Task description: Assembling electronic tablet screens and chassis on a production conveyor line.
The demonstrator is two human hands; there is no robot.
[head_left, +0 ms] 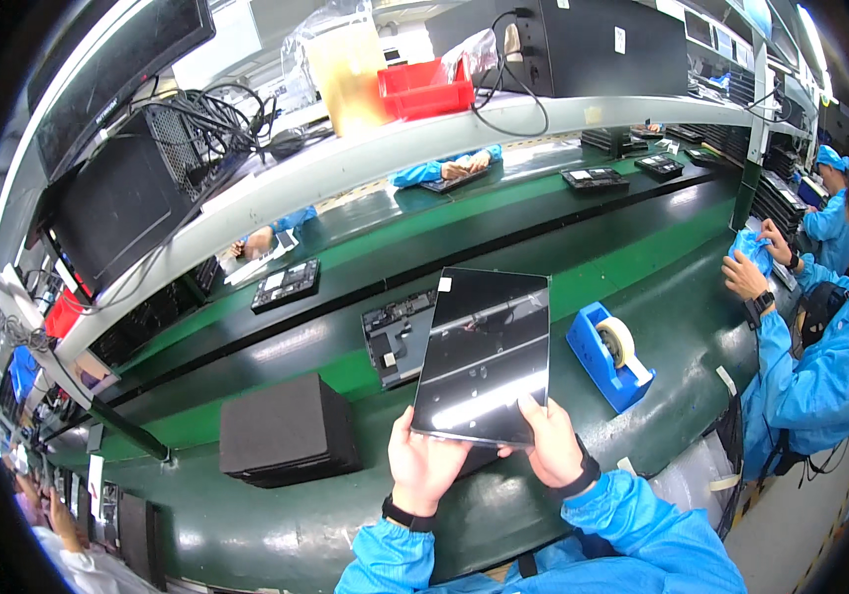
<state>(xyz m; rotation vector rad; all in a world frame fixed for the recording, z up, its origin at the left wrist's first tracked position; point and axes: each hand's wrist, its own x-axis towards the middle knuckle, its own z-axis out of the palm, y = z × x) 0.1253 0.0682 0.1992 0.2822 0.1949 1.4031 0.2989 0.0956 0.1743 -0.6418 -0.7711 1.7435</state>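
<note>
Both my hands hold a dark, glossy flat screen panel [485, 346] up over the green bench, its surface reflecting the lights. My left hand [426, 461] grips the lower left corner, and my right hand [554, 445] has its thumb on the face near the lower right corner. A small white tag sits at the panel's upper left. Partly hidden behind the panel lies an opened device housing [391, 339] with exposed inner parts. To the right of the panel stands a blue tape dispenser [610, 356] with a pale roll.
A black foam block [281, 432] stands on the bench at left. Opened devices [287, 285] lie on the dark conveyor [345, 282]. Overhead runs a shelf with a red bin [426, 91], cables and a monitor. A co-worker [812, 346] in blue handles a blue item at right.
</note>
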